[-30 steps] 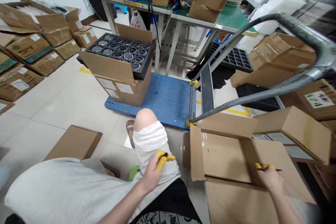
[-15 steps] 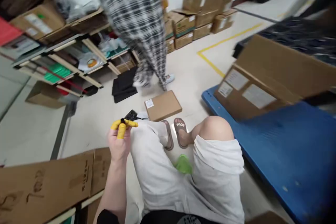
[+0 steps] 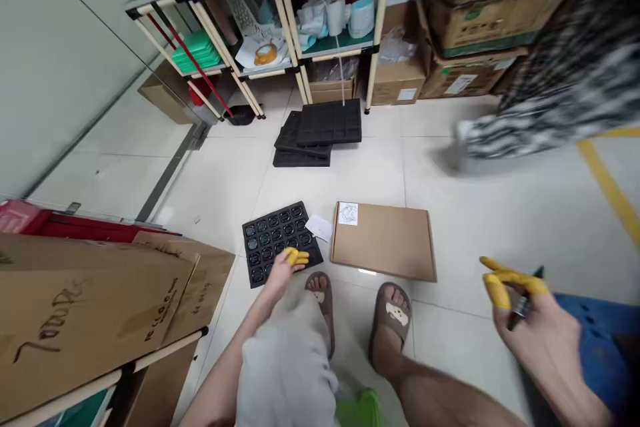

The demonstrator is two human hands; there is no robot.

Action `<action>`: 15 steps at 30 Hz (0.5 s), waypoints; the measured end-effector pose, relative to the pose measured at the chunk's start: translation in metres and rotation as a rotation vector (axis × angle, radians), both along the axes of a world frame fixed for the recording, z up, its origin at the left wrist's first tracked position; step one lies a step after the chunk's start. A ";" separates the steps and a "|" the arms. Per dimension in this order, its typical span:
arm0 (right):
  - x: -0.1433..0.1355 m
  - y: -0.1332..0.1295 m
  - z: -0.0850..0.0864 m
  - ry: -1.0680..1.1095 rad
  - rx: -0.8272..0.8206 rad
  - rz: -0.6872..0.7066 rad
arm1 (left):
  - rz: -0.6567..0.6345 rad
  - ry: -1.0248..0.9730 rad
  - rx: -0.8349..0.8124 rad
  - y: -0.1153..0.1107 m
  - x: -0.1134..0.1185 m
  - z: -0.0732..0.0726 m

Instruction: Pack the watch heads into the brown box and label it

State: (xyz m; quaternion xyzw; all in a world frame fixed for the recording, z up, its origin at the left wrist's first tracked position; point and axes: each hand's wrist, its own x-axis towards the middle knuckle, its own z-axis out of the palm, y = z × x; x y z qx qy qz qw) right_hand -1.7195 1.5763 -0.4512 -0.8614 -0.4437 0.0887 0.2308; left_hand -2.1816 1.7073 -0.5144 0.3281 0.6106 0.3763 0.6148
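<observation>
My left hand [image 3: 286, 268], with yellow finger covers, reaches down to the near right corner of a black tray [image 3: 313, 255]. Its fingers are bent together there; what they hold, if anything, is hidden. Several round dark pieces [image 3: 277, 235] sit in rows of pockets in that tray, which lies on the floor. Out to the right, my right hand [image 3: 535, 320] grips a black marker pen [image 3: 523, 307] between thumb and fingers, also in yellow covers, with the index finger stretched forward. A white paper slip [image 3: 319, 227] overlaps the tray's right edge.
Right of the tray lies a flat cardboard box [image 3: 385, 240]. Further off, black trays [image 3: 330, 123] are piled before a shelf rack [image 3: 280, 27]. A large carton [image 3: 90, 293] stands at left, a blue platform [image 3: 595, 320] at right. A person's checked clothing [image 3: 560, 107] blurs past.
My view has swung down and left. My left hand, earlier raised with a small black round piece, is now down at the tray. My right hand has come into view with the marker pen.
</observation>
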 end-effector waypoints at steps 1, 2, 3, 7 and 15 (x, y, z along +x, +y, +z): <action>-0.005 0.030 -0.024 0.030 -0.027 0.035 | -0.033 0.052 -0.033 0.011 0.009 -0.028; -0.010 0.055 -0.048 0.065 -0.060 0.066 | -0.054 0.089 -0.060 0.022 0.019 -0.053; -0.013 0.076 -0.071 0.103 -0.092 0.093 | -0.067 0.122 -0.080 0.030 0.028 -0.076; -0.017 0.135 -0.153 0.212 -0.146 0.154 | -0.114 0.223 -0.093 0.043 0.057 -0.138; -0.010 0.173 -0.241 0.123 -0.116 0.074 | -0.781 0.423 0.139 0.012 0.062 -0.164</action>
